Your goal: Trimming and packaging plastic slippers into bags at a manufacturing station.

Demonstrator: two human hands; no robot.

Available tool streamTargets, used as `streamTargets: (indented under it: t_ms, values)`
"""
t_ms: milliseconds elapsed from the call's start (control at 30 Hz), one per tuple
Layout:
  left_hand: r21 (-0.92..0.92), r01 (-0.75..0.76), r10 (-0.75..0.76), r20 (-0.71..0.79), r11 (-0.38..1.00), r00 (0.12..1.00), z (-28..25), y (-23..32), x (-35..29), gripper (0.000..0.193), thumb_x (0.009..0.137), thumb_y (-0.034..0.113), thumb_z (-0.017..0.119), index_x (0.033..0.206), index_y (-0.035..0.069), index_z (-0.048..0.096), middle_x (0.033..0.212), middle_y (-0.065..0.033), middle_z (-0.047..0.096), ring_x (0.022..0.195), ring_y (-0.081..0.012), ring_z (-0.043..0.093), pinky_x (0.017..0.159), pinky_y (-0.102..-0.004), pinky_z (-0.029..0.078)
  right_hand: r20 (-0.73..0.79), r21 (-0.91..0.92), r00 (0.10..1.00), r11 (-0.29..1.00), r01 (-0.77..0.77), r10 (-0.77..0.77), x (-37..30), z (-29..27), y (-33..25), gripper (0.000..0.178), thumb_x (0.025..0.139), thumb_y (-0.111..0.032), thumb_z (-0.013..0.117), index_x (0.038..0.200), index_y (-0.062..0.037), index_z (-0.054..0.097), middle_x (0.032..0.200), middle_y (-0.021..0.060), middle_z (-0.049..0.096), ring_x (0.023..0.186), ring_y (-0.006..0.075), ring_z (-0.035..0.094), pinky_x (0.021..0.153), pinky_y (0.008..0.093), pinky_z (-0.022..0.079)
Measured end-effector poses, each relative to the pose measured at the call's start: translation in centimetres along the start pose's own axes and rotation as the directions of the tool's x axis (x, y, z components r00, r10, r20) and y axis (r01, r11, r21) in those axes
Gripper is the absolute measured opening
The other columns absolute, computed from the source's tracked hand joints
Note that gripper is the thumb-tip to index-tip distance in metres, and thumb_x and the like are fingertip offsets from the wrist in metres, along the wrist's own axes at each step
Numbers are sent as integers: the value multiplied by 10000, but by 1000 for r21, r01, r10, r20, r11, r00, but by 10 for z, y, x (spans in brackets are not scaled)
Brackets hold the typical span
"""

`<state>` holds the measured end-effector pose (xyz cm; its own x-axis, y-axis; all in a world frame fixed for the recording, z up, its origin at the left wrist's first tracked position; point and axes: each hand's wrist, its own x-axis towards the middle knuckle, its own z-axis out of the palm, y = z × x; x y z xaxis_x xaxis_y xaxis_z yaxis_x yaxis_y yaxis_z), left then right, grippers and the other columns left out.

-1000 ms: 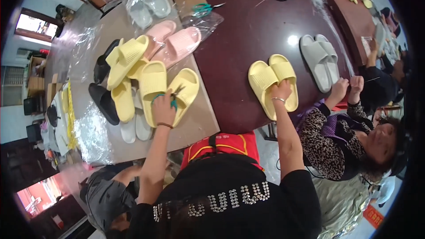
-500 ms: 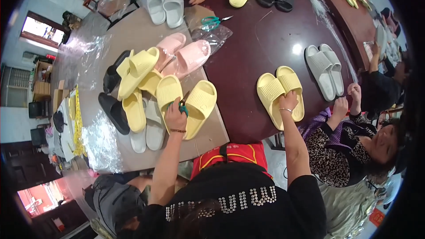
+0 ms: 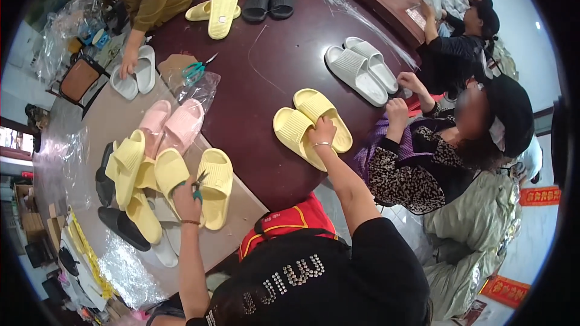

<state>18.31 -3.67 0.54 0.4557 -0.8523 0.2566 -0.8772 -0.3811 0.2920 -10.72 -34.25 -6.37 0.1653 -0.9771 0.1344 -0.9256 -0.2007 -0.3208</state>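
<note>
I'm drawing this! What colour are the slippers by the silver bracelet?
Pale yellow slippers, clearest in the head view.

Lower left: left hand (image 3: 188, 200) grips scissors (image 3: 198, 187) between two yellow slippers (image 3: 217, 184). Centre: right hand (image 3: 322, 130) on yellow pair (image 3: 315, 105). Above right of centre: grey pair (image 3: 347, 66). Top centre: black pair (image 3: 256, 5).

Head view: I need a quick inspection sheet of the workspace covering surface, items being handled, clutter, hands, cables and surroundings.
Surface: dark red table, brown surface at its left.
Items handled: scissors; yellow slipper pair.
Clutter: piled yellow slippers, pink slippers, clear wrap, second scissors.
Left hand: fingers around the scissors.
Right hand: touching the yellow slipper pair; grip unclear.
Cables: nothing seen.
Surroundings: co-worker in patterned sleeves at right; another's hand at grey slippers, upper left.
</note>
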Motion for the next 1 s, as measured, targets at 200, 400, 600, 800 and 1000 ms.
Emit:
streamTargets:
  t_ms: [200,400,600,800,1000]
  values:
    - [37,24,-26,44,999,999,6,27,7,448,640,19,534,1079,95,489,749,-116,468,726,-305,470,656,-400,384,-13,0,1000,1000,15,-15,-1,-8,2,178,599,-156,558,738,-48,537,834,103,502,801,278,490,679,412,382]
    - [-44,114,-115,-32,993,993,16,15,1,430,636,29,539,1062,80,506,830,-151,544,789,-325,509,714,-390,410,53,-34,998,999,-21,22,-5,-1,2,185,583,-151,559,732,-42,553,834,114,504,794,294,494,673,406,394]
    - [-189,377,-402,-118,907,908,-6,46,11,408,651,43,526,1057,73,508,896,-164,568,840,-327,538,747,-383,417,80,-38,997,999,-11,14,-6,5,-5,145,574,-123,537,694,-43,548,805,129,517,770,304,498,643,411,390]
    - [-419,551,-623,-44,721,781,40,107,-16,392,703,21,504,1084,111,491,963,-131,556,878,-286,545,762,-357,420,50,-75,998,997,29,-25,3,-3,12,122,582,-114,527,678,-39,520,764,147,505,748,337,494,635,452,388]
    - [-546,560,-632,70,623,772,30,94,-30,436,717,61,548,1139,114,451,992,-137,557,900,-299,545,743,-362,430,14,-96,977,973,211,-211,5,12,32,173,631,-145,550,723,-6,504,848,159,501,719,343,509,632,438,404]
